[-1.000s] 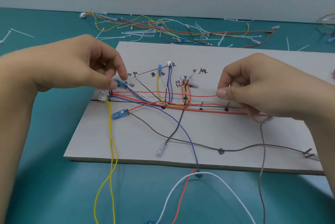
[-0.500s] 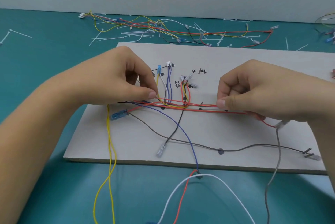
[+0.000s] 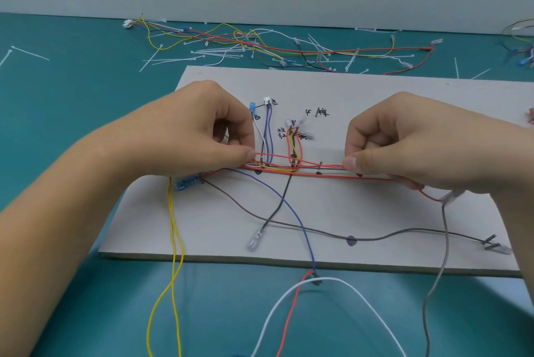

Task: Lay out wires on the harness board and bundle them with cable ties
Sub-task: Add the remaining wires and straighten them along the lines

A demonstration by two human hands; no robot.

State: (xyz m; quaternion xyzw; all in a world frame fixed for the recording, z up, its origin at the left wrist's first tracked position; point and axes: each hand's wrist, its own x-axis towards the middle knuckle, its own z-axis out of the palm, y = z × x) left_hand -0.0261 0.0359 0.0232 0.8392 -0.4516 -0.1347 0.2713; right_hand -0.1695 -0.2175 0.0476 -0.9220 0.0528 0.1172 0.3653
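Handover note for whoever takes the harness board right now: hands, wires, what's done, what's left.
Left hand: pinches the wire bundle at its left end.
Right hand: pinches the same bundle at its right end, so it is stretched between the hands along the harness board.
Done: wires laid out to the marked branches. The yellow wires and a few others hang off the near edge.
Left: no tie visible on the bundle. Cable ties lie loose on the table beyond the board. Likely next: fetch one and cinch the bundle.
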